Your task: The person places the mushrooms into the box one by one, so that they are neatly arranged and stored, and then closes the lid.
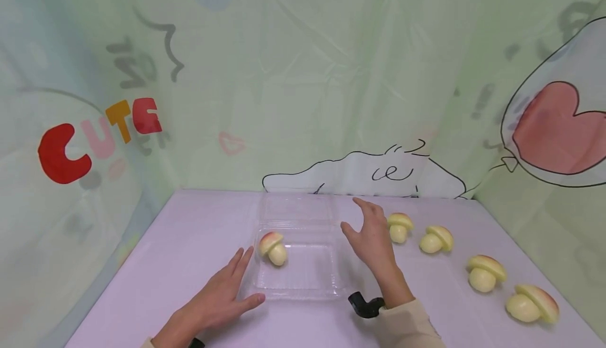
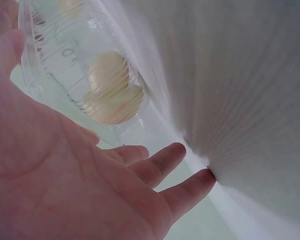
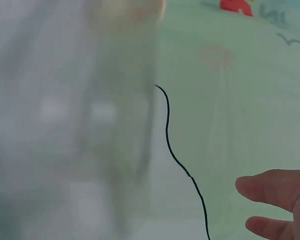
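Observation:
A clear plastic clamshell box [image 1: 307,279] lies on the table, its lid [image 1: 298,210] folded back flat behind it. Inside, at the left, lies one mushroom-shaped piece [image 1: 273,249], pale yellow with a reddish cap; the left wrist view shows the same mushroom-shaped piece [image 2: 112,92] through the clear wall. My left hand [image 1: 220,291] rests with straight fingers beside the box's left side, fingertips [image 2: 208,176] down at the table. To the right of the box, my right hand [image 1: 371,237] holds nothing, thumb and fingers spread apart.
Several more mushroom-shaped pieces [image 1: 483,273] form a slanting row on the right of the lilac table [image 1: 189,243]. The nearest mushroom-shaped piece [image 1: 400,227] is just beyond my right hand. A printed curtain [image 1: 303,85] walls the table at the back and sides.

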The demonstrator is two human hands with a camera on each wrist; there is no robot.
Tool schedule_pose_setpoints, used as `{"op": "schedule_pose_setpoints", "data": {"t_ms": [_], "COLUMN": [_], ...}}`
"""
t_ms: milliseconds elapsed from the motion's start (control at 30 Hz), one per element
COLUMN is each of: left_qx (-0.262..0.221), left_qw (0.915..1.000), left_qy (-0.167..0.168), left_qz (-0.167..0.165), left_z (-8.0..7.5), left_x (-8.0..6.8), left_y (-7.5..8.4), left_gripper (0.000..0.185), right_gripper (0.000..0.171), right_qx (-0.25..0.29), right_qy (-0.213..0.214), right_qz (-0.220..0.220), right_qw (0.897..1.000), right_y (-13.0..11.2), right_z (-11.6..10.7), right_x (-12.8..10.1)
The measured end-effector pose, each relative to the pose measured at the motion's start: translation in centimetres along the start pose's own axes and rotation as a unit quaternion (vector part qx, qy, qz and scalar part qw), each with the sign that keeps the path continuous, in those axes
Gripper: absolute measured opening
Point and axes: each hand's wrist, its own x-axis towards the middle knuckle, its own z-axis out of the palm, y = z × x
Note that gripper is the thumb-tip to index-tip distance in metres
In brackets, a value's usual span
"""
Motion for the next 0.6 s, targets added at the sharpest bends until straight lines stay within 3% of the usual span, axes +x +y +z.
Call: {"op": "schedule_pose_setpoints", "data": {"t_ms": [600], "left_qx": [-0.003], "left_qw": [1.0], "left_qy": [0.0], "left_qz": [0.0], "left_z": [0.1], "left_x": [0.1], "left_y": [-0.2], "left_gripper": [0.1], "right_gripper": [0.067], "right_qx": [-0.078], "right_qy": [0.038], "right_qz": [0.065], "right_qw": [0.994], "right_y": [4.9], "right_z": [-1.6], "right_x": [1.7]}}
